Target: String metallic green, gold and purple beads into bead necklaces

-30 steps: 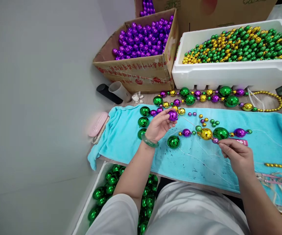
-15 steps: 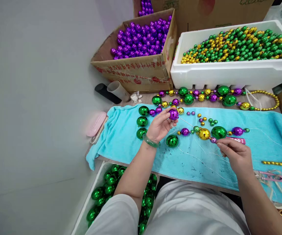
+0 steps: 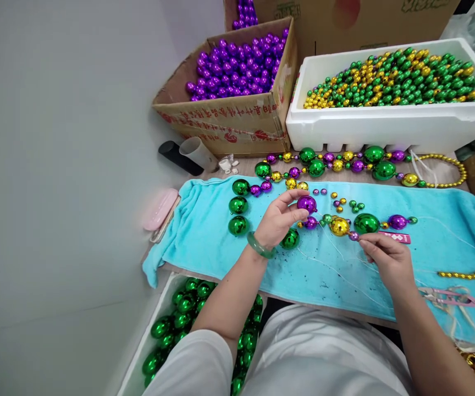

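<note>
The left hand [image 3: 276,221] holds a purple bead [image 3: 307,205] at its fingertips; the right hand [image 3: 389,257] pinches a lilac bead [image 3: 353,236] at its own. Both beads appear light, rigid, slippery, possibly dentable; opposite sides offer the surest hold.

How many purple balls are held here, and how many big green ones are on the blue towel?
Big purple ball in left hand: 1
Small purple ball in right hand: 1
Big green balls on blue towel: 5
Total: 7
</note>
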`<state>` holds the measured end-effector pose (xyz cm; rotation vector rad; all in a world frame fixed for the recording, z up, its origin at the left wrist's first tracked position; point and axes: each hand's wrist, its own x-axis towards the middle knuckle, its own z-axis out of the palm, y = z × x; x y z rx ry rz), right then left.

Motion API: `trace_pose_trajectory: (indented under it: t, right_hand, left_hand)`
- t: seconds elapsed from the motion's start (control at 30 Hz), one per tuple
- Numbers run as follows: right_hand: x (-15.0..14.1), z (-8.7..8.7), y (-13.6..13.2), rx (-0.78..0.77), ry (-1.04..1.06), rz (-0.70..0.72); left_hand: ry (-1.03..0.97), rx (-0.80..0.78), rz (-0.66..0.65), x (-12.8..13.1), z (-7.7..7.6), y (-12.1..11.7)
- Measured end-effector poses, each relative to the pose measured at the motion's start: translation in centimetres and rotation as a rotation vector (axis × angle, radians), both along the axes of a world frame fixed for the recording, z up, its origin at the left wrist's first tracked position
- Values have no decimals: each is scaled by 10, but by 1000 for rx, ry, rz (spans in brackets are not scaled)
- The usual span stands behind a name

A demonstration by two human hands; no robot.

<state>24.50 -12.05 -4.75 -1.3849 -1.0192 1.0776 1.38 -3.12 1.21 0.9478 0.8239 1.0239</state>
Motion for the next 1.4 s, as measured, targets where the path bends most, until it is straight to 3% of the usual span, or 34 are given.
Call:
trace_pose_trajectory:
  t: [0.4, 0.57, 0.73, 0.97, 1.17, 1.3, 1.4]
  right_hand:
    - [8, -10, 2, -33, 15, 35]
    - [1, -4, 5, -90, 65, -23]
    - [0, 2, 8, -80, 70, -3]
    - [0, -3, 7, -83, 72, -17]
    - [0, -5, 3, -63, 54, -26]
    - [3, -9, 2, -58, 61, 11]
    - [8, -12, 2, -64, 46, 14]
  left_hand:
    - [8, 8, -36, 2, 0, -4]
    - [103, 99, 26, 5, -2, -5]
    - [97, 82, 16, 4, -2, -4]
    - [217, 128, 88, 11, 2, -8]
    - [163, 75, 134, 19, 7, -10]
    - [63, -45, 99, 20, 8, -10]
    - [79, -35, 82, 21, 6, -12]
